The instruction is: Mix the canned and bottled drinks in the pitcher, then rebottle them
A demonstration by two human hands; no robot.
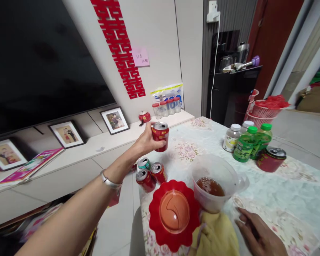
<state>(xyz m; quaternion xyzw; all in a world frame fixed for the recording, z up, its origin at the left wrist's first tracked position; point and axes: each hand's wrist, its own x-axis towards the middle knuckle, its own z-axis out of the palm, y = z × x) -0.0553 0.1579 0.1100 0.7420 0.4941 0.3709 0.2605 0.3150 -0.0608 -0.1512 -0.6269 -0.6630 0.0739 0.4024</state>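
A red drink can (161, 136) is gripped upright in my left hand (148, 139), held above the far left edge of the table. Just below it stand opened cans: two red ones (146, 180) and a teal-topped one (144, 163). My right hand (260, 233) lies low over the tablecloth with nothing visible in it, its fingers apart and loosely bent. Left of that hand is a crumpled yellow cloth (216, 236). A translucent plastic jug (213, 167) holding brown liquid stands behind the cloth. Beside the jug sits a red scalloped dish (160, 217) with an orange-looking centre.
Green-capped bottles (245, 145), white-capped bottles (231, 137) and a wider red can (271, 159) stand at the table's right. Pink baskets (265, 112) are behind them. Along the left runs a white cabinet (96, 151) with framed photos (114, 121) and red-lidded jars (164, 108).
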